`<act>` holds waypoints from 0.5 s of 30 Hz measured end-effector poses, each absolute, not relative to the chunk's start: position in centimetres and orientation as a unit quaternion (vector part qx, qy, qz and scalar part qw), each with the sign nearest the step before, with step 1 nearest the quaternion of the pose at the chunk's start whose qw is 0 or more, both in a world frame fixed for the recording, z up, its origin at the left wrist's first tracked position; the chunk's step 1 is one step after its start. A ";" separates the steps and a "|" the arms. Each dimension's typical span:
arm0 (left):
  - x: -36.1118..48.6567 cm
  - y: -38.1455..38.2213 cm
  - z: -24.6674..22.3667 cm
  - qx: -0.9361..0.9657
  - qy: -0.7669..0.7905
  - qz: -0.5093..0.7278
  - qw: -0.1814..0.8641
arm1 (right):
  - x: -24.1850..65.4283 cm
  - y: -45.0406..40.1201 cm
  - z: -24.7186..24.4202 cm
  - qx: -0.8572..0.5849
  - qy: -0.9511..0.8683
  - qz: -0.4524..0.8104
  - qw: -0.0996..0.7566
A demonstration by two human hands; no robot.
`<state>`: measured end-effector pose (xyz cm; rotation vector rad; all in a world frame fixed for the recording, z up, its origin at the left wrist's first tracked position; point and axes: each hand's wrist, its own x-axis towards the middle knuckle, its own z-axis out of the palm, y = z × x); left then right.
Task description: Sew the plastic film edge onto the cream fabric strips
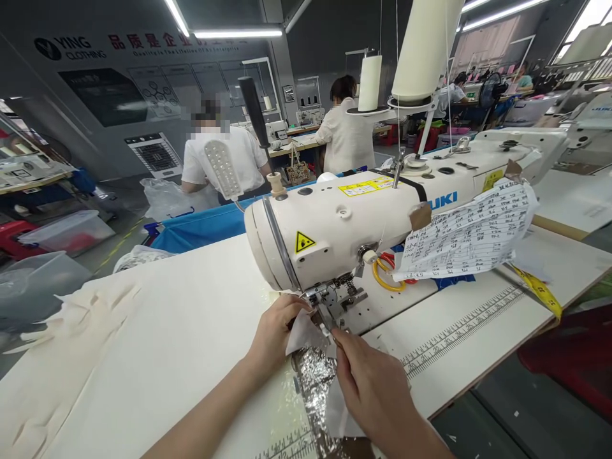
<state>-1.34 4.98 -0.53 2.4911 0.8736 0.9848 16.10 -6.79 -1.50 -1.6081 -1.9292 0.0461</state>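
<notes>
A white sewing machine (329, 223) fills the middle of the view. Just left of its needle area, my left hand (273, 330) has its fingers closed on a thin white fabric piece (306, 336). My right hand (375, 376) is closed too, its fingertips pinched at the fabric's right edge beside the presser foot (326, 317). Whether anything else is in those fingers is hidden. Shiny clear tape (316, 376) covers the machine bed below the fabric. Another pale fabric bit (338, 408) shows under my right hand.
Cream fabric pieces (71, 357) lie on the white table (191, 312) at left. A handwritten sheet (471, 233) hangs from the machine, above a yellow tape measure (538, 290). Large thread cones (425, 51) stand behind. Two people (348, 131) sit beyond a blue cloth bin (201, 223).
</notes>
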 end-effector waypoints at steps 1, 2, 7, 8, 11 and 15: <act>-1.3 5.0 -0.6 0.871 0.309 0.344 0.164 | 16.1 -6.7 -1.5 -0.609 -0.730 0.016 0.310; -1.3 5.0 -0.6 0.870 0.312 0.344 0.168 | 16.1 -6.7 -1.5 -0.610 -0.729 0.015 0.310; -1.3 5.0 -0.7 0.866 0.317 0.346 0.175 | 16.0 -6.7 -1.3 -0.612 -0.727 0.016 0.311; -1.3 5.0 -0.7 0.868 0.314 0.346 0.170 | 16.0 -6.7 -1.3 -0.611 -0.727 0.017 0.311; -1.2 4.9 -0.7 0.875 0.308 0.342 0.152 | 16.0 -6.7 -1.3 -0.611 -0.728 0.018 0.311; -1.1 4.7 -0.9 0.873 0.332 0.337 0.123 | 16.0 -6.6 -1.3 -0.610 -0.732 0.017 0.303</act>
